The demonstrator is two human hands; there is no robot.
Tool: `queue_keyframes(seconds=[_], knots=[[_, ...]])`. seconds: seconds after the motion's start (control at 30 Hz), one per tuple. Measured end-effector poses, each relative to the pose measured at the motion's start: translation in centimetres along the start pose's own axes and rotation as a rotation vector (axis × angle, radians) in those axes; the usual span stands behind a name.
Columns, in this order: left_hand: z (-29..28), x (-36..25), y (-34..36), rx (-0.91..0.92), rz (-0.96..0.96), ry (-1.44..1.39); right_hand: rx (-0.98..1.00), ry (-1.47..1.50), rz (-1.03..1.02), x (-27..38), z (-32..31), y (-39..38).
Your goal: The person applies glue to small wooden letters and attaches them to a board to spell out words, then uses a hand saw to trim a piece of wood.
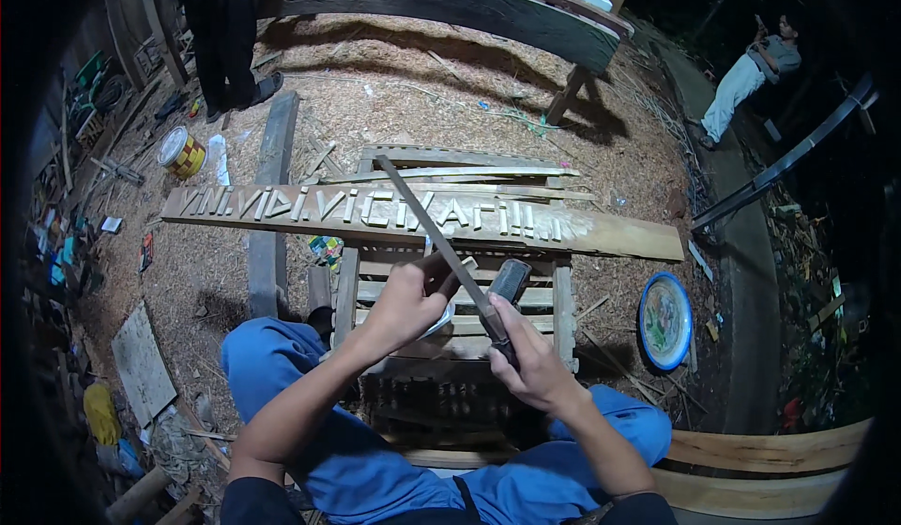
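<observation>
A long wooden board [624, 236] lies crosswise over a low slatted worktop [345, 290], bearing rows of pale wood strips [349, 210]; it looks stiff and rather heavy, best lifted by both ends, while the strips look light, dry and easily knocked askew, better taken by their edges. On the near side of the board, the left hand [405, 302] has its grip drawn together, pinching a short pale strip [468, 266] beside the blade, though shadow hides most of it; such a sliver probably weighs little and may split if squeezed or twisted. The long narrow blade [427, 226] slants up and away across the board, its tip beyond the far edge; it looks rigid and tip-heavy, so the handle is the place to hold. There the right hand [530, 361] has its grip wrapped closed. Around them, from the left, stand a yellow-and-red bucket [182, 152], a co-worker's dark-trousered legs [218, 28] and a squared beam [272, 150] passing under the board. A dark block [511, 279] sits just beyond the right hand, crowding the blade's room on that side. Farther right, apart from the worktop, are a blue-rimmed basin [688, 326] and another person [762, 63] near the path.
</observation>
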State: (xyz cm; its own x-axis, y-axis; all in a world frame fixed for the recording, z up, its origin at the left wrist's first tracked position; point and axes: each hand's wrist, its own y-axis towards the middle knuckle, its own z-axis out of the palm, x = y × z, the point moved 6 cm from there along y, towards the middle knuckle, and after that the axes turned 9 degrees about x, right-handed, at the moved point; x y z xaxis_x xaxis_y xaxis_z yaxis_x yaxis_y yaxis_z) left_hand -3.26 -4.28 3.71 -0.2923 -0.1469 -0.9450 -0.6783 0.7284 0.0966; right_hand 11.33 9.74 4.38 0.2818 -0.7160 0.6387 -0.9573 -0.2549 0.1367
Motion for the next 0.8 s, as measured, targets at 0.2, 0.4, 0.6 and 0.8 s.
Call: queue_keyframes(seconds=[0.2, 0.4, 0.6, 0.8], knots=[[-1.2, -0.5, -0.1, -0.124, 0.065, 0.132, -0.042, -0.021, 0.039, 1.8, -0.7, 1.5], [-1.3, 0.4, 0.4, -0.136, -0.039, 0.049, -0.080, -0.006, 0.026, 0.9, -0.5, 2.2], [-0.8, -0.3, 0.7, -0.160, 0.010, 0.050, -0.124, 0.035, 0.061, 0.5, -0.4, 2.4], [-1.3, -1.4, 0.6, -0.189, -0.021, -0.009, -0.233, 0.032, -0.006, 1.0, -1.2, 3.4]])
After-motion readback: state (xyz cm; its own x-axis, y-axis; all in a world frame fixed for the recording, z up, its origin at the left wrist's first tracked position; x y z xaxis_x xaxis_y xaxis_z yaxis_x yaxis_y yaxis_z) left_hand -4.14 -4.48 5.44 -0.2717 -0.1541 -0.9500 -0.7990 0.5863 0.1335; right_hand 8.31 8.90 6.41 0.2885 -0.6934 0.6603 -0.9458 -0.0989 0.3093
